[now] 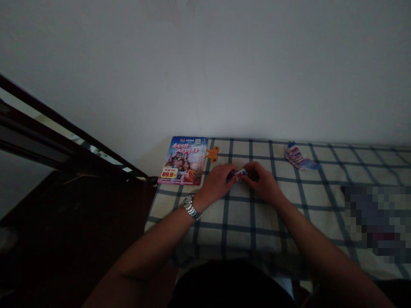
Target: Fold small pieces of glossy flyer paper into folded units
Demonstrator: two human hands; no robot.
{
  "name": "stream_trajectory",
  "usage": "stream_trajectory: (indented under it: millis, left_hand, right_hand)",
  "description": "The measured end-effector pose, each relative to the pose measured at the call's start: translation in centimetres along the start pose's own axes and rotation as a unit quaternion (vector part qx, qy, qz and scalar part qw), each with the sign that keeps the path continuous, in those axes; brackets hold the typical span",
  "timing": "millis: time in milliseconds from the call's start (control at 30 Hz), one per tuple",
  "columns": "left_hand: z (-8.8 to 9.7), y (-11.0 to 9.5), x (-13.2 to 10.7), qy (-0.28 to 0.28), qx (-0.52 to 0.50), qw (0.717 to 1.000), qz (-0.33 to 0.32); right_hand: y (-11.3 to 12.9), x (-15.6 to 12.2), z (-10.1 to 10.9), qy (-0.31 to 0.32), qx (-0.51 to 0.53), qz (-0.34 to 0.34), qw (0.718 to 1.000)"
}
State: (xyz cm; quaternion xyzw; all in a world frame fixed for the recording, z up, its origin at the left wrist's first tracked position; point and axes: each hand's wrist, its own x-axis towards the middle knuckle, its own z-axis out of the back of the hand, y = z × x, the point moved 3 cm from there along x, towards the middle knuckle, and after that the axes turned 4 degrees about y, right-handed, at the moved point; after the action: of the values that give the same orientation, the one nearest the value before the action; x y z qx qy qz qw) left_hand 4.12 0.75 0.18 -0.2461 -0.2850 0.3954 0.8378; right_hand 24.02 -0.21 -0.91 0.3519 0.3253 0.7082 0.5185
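My left hand and my right hand meet over the checked cloth, fingertips close together. Between them they pinch a small white piece with red and blue print. Fingers cover part of it, and whether it is folded paper or a small packet I cannot make out. Left of my left hand lies a stack of printed leaflets, blue at the top and pink along the bottom, with "89.9" on a yellow patch. An orange bear-shaped figure is beside the stack, just beyond my left hand.
A blue, white and red printed heap sits at the back right, near the wall. Blurred-out dark items are at the right. A dark-framed panel stands on the left, past the edge of the checked cloth.
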Motion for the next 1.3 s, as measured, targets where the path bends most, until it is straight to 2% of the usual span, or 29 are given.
stream_trajectory:
  millis: [200, 433, 767, 1100, 1300]
  left_hand:
    - [0.51, -0.05, -0.07, -0.012, -0.124, 0.992, 0.009]
    - [0.61, 0.11, 0.02, -0.008, -0.166, 0.986, 0.025]
    - [0.44, 0.18, -0.24, 0.004, -0.242, 0.970, 0.020]
    - [0.00, 0.59, -0.17, 0.002, -0.262, 0.963, 0.060]
    - [0.07, 0.37, -0.06, -0.006, -0.261, 0.964, 0.058]
  right_hand:
    - [0.10, -0.12, -0.14, 0.016, 0.116, -0.022, 0.993]
    - [0.50, -0.26, -0.30, 0.041, 0.182, -0.056, 0.981]
    - [0.44, -0.26, 0.14, 0.016, 0.193, -0.066, 0.979]
    - [0.46, -0.42, 0.14, 0.013, 0.165, -0.052, 0.985]
    - [0.64, -0.50, -0.01, 0.011, 0.155, -0.050, 0.987]
